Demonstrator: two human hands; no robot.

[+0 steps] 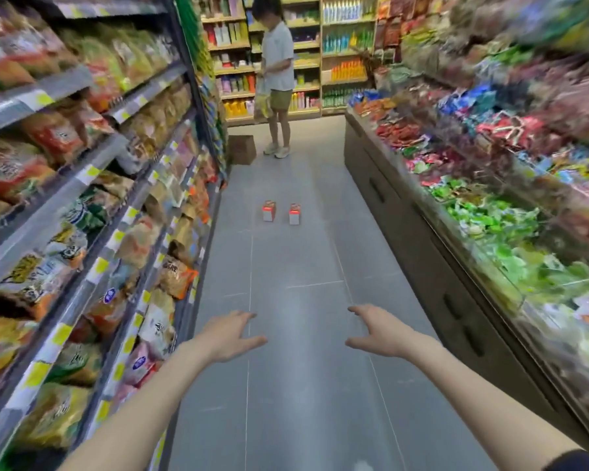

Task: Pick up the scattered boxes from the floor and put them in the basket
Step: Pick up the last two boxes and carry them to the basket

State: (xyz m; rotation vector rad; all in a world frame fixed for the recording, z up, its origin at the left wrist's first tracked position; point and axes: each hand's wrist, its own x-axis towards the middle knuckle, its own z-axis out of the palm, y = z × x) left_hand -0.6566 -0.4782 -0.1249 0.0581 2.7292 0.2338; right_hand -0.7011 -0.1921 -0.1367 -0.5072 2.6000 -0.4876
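We hold our left hand (230, 334) and right hand (376, 331) out with fingers spread, gripping nothing; two small white cardboard boxes with red tops (269, 211) stand side by side on the grey tiled floor (303, 385) at twelve o'clock, well apart from us.

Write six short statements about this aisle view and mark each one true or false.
1. The left box and the right box stand apart on the grey floor. True.
2. The left hand holds one of the boxes. False: it holds nothing, fingers spread.
3. The right hand is open and empty. True.
4. A basket sits beside the boxes. False: no basket is in view.
5. Another person stands at the far end of the aisle. True.
6. The brown carton lies between the hands. False: it sits far down the aisle, by the left shelves.
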